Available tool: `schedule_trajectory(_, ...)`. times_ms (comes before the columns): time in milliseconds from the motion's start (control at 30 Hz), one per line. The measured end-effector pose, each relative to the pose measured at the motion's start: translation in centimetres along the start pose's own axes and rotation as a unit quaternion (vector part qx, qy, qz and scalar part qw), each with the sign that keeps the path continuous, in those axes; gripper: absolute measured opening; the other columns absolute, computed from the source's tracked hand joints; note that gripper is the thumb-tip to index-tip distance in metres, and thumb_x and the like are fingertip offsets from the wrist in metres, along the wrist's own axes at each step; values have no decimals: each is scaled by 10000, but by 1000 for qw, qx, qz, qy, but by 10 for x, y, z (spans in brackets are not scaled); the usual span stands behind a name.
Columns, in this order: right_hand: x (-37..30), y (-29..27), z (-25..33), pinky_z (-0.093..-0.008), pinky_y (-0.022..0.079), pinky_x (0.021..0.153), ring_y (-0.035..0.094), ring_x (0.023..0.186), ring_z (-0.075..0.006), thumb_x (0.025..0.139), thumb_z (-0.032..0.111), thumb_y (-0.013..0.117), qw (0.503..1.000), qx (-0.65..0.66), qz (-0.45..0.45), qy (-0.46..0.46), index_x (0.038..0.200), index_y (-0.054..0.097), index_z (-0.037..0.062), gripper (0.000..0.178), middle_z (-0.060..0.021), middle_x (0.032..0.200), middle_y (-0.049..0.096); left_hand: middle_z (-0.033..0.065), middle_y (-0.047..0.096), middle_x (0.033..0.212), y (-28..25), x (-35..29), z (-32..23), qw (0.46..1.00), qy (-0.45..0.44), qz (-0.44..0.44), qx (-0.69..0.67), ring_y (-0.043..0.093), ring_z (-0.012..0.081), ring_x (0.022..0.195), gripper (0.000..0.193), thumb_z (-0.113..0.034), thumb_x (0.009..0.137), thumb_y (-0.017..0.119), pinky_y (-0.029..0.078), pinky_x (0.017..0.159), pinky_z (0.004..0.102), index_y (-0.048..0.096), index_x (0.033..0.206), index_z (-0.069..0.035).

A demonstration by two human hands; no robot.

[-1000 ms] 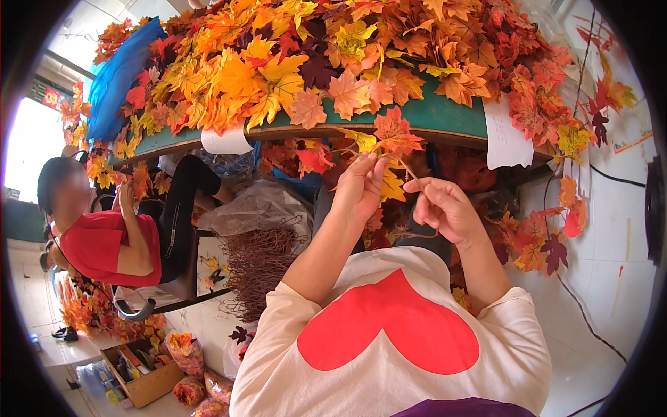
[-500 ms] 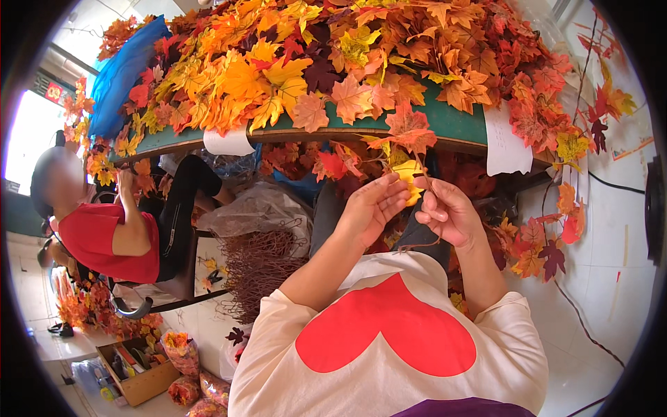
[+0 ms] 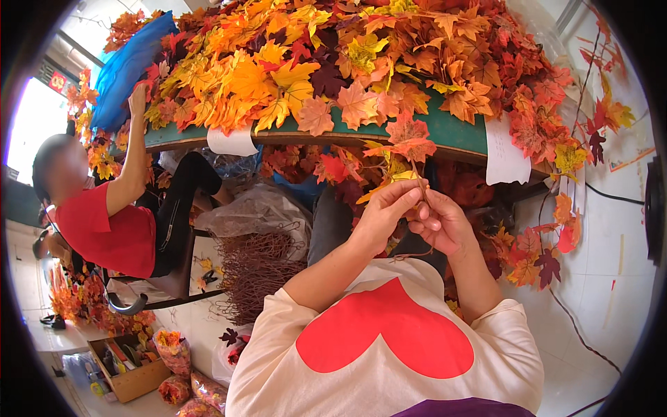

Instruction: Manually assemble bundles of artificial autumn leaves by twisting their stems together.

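Observation:
My left hand (image 3: 390,212) and my right hand (image 3: 442,221) meet in front of my chest, below the table edge. Both have their fingers pinched on the thin brown stem of an artificial maple leaf branch (image 3: 410,139). Its orange-pink leaves rise above my fingertips, with yellow leaf edges partly hidden behind my left hand. The stem's lower end curves out below my right hand toward my shirt. Exactly where the fingertips grip is partly hidden.
Artificial leaves (image 3: 243,80) are heaped on the green table (image 3: 333,130); paper sheets (image 3: 506,153) hang from its edge. Brown wire stems (image 3: 257,271) are bundled at my left. Further left sits a co-worker (image 3: 104,229). A cardboard box (image 3: 142,381) and wrapped leaf bundles (image 3: 174,351) stand on the floor.
My left hand has moved right and closed from loosely open fingers to a pinch on the stem beside my right hand. The co-worker's arm has risen to the leaf heap.

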State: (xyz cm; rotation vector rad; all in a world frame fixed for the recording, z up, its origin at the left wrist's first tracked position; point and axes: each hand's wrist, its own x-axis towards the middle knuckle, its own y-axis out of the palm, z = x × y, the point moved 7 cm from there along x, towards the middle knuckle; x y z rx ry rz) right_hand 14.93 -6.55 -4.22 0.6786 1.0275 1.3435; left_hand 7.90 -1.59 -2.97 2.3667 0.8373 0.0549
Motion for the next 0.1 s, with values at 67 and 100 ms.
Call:
schedule_trajectory(67,1,0,-2,-255,394,565,420,455,-48,915,215,435,1000,3,5,7,983,542,37,218,-22,684,614,33,589,865,-2,1,1,1000,4,-4,-13,590,121,759,314,-204,870,524,440,583,204,525,1135,-36)
schedule_trajectory(100,1,1,-2,-260,397,567,425,458,-50,912,218,441,1000,8,9,10,993,537,34,223,-21,691,619,33,589,865,-2,1,1,1000,5,-4,-14,590,121,759,314,-204,870,524,440,583,204,525,1135,-36)
